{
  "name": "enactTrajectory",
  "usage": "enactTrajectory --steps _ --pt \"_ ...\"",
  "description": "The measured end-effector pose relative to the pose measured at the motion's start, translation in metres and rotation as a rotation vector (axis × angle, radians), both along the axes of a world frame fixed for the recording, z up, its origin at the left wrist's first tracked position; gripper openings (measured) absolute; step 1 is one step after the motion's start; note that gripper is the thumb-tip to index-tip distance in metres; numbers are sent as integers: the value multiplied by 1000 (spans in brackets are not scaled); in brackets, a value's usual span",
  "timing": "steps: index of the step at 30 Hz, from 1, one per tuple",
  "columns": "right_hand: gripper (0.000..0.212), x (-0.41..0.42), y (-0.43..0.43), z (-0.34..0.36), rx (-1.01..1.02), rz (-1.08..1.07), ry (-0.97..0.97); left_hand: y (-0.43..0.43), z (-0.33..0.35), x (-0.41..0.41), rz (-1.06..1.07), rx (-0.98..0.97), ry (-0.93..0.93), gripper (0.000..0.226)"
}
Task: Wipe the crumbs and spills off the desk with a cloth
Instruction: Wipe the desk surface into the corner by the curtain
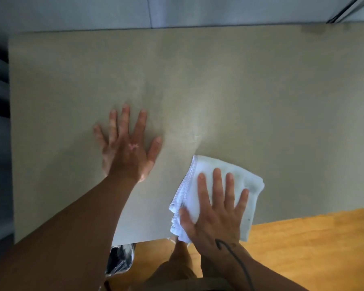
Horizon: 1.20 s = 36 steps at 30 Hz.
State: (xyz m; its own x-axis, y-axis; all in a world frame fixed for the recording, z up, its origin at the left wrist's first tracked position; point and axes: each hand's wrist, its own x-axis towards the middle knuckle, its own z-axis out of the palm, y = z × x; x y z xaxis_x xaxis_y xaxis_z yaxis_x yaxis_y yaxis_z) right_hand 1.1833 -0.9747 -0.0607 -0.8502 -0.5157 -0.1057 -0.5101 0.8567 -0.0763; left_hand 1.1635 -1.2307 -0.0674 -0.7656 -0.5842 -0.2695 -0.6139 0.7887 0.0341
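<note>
Two hands were laid flat: the left hand [127, 150], fingers spread, on the desk [261, 101]; the right hand [216, 208], fingers straight, pressed on the folded white cloth [240, 177].

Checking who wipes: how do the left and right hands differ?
The left hand lies bare on the desk; the right hand presses the white cloth. The left hand sits farther from the near edge; the right hand is at it. Both lie flat, fingers spread.
</note>
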Motion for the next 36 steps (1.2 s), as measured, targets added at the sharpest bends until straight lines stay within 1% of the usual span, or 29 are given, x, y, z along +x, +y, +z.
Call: enactTrajectory --steps 3,6,14,20,24,28,31,34,36 --pt "83 -3 -5 -2 -7 -24 22 -1 -1 1 -5 9 15 72" --pt "83 -19 -17 -2 -9 5 32 -1 -1 1 -9 5 30 71" --pt "88 -138 -108 -5 -92 86 -4 -1 -4 2 -10 3 74 69" --pt "89 -226 -169 4 4 200 -110 0 -6 3 -12 -23 88 67" --pt "90 -257 -185 6 12 262 -143 0 -4 3 -11 -33 40 66" --pt "88 -250 -181 6 9 269 -134 1 1 2 -2 -9 39 67" --pt "86 -215 -157 7 10 305 -129 -4 0 4 8 41 111 66" --pt "84 -156 -115 4 -113 363 -85 -12 -1 10 -24 77 151 66" --pt "81 -112 -84 1 -184 404 -52 -22 0 22 8 17 106 68"
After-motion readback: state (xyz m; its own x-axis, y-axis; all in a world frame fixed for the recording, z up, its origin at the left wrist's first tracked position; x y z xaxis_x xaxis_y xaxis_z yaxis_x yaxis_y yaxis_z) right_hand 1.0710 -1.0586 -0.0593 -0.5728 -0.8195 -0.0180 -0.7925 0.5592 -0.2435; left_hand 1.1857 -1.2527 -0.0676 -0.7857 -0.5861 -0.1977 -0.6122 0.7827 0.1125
